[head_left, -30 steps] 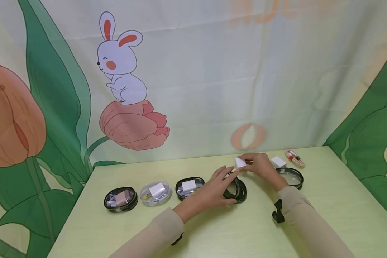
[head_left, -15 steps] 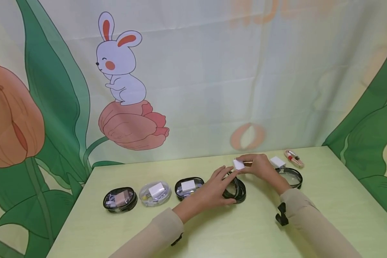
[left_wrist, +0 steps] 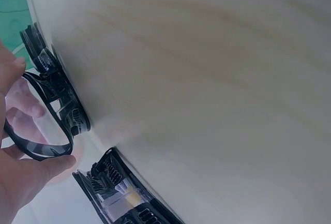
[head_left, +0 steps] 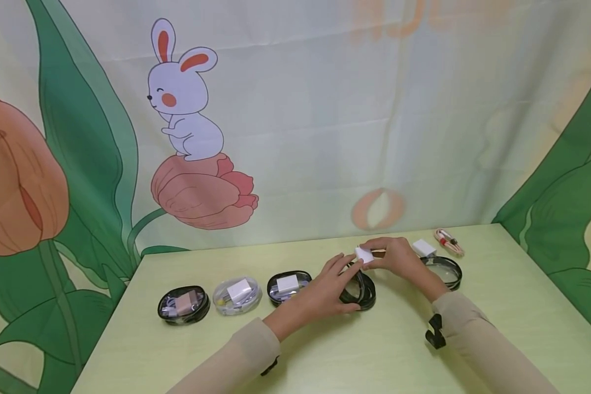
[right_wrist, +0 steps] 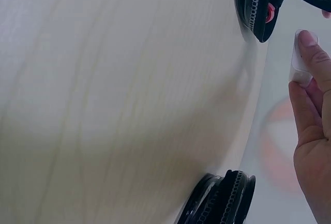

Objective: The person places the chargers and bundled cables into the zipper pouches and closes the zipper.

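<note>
My left hand (head_left: 331, 287) grips the raised lid of an oval zip case (head_left: 370, 293) with black trim; thumb and fingers span the lid's rim (left_wrist: 44, 154) in the left wrist view. The case body (left_wrist: 72, 110) sits on the table below it, its inside mostly hidden in the head view. Red bits (right_wrist: 270, 13) show in this case in the right wrist view. Just beyond the case, my right hand (head_left: 398, 256) pinches a white charger plug (head_left: 364, 255) between thumb and fingers. The plug (right_wrist: 298, 63) is held up off the table, close to the left fingertips.
Left of my hands stand a black-trimmed case (head_left: 184, 305) with a pinkish plug, a clear-white case (head_left: 237, 295), and another black-trimmed case (head_left: 289, 285). On the right are an oval case (head_left: 460, 273), a white plug (head_left: 424, 248) and a coiled pink cable (head_left: 448, 242).
The white plug in my right hand has shifted slightly left and nearer, and has turned a little. My right forearm has swung a bit to the right. The left hand keeps its place on the lid.
</note>
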Demonstrator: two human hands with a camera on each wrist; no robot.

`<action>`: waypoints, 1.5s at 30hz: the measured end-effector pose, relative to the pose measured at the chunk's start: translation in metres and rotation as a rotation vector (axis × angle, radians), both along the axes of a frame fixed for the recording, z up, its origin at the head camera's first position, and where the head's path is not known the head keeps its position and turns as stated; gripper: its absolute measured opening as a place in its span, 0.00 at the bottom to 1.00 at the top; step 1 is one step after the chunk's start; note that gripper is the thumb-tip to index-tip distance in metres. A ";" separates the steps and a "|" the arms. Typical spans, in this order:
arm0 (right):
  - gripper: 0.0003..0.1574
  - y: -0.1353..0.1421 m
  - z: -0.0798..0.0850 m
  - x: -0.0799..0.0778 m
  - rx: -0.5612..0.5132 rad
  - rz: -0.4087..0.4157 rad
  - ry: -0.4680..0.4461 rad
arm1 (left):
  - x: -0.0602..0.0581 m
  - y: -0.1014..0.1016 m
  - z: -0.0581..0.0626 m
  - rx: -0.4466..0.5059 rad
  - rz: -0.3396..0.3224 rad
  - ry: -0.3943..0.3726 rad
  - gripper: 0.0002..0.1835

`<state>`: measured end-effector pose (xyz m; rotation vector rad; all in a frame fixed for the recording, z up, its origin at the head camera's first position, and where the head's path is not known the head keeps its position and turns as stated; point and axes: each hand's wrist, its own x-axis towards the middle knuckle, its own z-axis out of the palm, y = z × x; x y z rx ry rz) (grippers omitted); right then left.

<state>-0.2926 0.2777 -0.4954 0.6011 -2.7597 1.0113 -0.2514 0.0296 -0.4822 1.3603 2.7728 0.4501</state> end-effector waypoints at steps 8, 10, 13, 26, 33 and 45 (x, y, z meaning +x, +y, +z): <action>0.30 0.000 0.003 0.004 -0.022 0.018 -0.010 | 0.001 0.000 0.001 0.003 0.011 -0.015 0.51; 0.30 -0.001 0.004 0.006 -0.029 0.027 -0.012 | 0.002 -0.001 0.002 0.000 0.015 -0.017 0.51; 0.30 -0.002 0.005 0.009 -0.030 0.037 -0.014 | 0.002 -0.001 0.002 0.000 0.017 -0.025 0.51; 0.29 -0.002 0.001 0.014 0.017 0.084 0.035 | 0.001 -0.002 0.002 0.008 0.007 -0.016 0.52; 0.30 -0.008 -0.001 0.024 0.030 0.125 -0.013 | 0.001 -0.001 0.001 0.013 0.020 -0.024 0.53; 0.27 -0.014 -0.009 0.029 0.032 0.291 -0.005 | 0.001 0.000 0.001 0.037 0.023 -0.012 0.53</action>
